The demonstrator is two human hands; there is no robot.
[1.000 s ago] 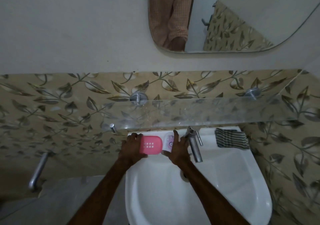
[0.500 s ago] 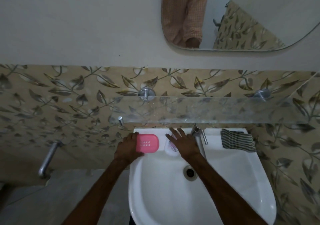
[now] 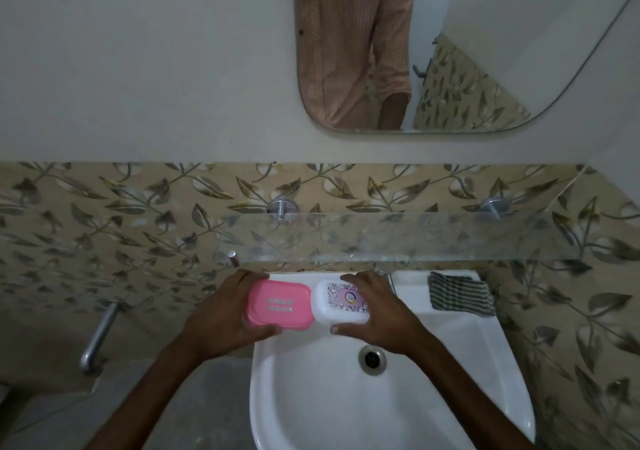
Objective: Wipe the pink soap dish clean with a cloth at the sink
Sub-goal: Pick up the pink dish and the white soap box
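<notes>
Left hand (image 3: 221,318) fingers clamped the pink soap dish (image 3: 278,306) over the sink (image 3: 467,363) rim; right hand (image 3: 377,311) fingers gripped white lid (image 3: 341,302) just beside it. Striped cloth (image 3: 460,295) lay right of both hands, untouched.

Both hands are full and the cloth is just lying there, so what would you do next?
Probably set the white lid down from the right hand and reach for the striped cloth on the sink ledge; the left hand already holds the pink soap dish.
</notes>
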